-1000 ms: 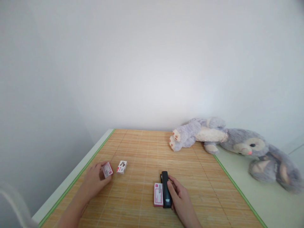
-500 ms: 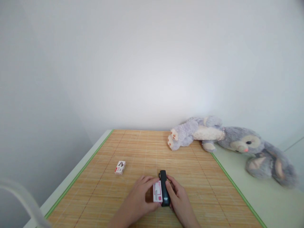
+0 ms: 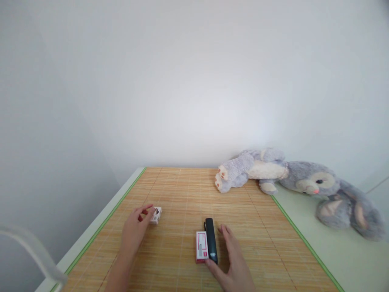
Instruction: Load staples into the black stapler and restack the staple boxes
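Note:
A white and pink box [image 3: 201, 245] lies flat on the bamboo mat, right against the left side of a black stapler [image 3: 211, 240]. My right hand [image 3: 232, 263] is spread just right of the stapler, its thumb tip near the lower end of the box and stapler; it grips nothing. Farther left is a small white box [image 3: 156, 215] with a dark picture on top. My left hand [image 3: 138, 223] reaches its left side, thumb and fingers at the box's edge and partly over it. Whether those fingers are closed on the box cannot be made out.
The bamboo mat [image 3: 182, 186] has green edging and covers much of the pale table [image 3: 340, 247]. A grey plush rabbit [image 3: 267, 170] lies across the back right. At the lower left a white curved bar [image 3: 33, 247] crosses the view. A plain wall stands behind.
My left hand has let go of the white and pink box and moved left to the small box. My right hand has come off the stapler and opened, slightly to the right.

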Demonstrator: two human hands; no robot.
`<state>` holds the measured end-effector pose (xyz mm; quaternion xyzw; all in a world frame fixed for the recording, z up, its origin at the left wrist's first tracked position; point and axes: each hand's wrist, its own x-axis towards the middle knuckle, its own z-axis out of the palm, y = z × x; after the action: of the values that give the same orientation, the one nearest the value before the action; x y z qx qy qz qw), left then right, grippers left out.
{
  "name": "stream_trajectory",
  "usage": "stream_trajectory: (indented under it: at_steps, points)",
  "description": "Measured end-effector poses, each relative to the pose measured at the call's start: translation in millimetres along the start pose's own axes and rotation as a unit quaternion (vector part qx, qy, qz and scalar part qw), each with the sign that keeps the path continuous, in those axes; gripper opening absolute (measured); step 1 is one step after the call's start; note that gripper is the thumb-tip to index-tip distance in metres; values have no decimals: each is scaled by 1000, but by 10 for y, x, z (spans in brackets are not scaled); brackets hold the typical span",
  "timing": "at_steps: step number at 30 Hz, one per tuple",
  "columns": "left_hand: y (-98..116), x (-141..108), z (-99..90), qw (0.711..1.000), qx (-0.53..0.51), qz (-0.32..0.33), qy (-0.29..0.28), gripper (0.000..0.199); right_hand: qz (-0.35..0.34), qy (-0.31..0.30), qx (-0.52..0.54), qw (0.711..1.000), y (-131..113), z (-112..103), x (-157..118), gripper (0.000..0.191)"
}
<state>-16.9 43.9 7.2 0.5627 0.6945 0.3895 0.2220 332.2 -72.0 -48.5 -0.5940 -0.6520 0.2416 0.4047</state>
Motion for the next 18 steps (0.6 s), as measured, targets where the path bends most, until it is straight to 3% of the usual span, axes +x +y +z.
stream_trajectory:
  at_steps: [2,4,10,13,18]
  points:
    - [-49,122,-13,999,-9,-12,-40,59,-32,-47,-63,996,37,55,-10,108]
    - [12,115,127,996,-28,-9,-86,58,-46,-79,-100,991,52,104,11,117]
    - [451,-290,913,975,-85,-6,-205,63,-57,-86,-133,986,39,136,62,103]
    - [589,-429,1098,973,-92,10,-211,57,-64,-95,-135,984,39,124,66,97]
    - [675,-488,1097,981,-69,40,-176,48,-70,-87,-146,983,91,154,54,95]
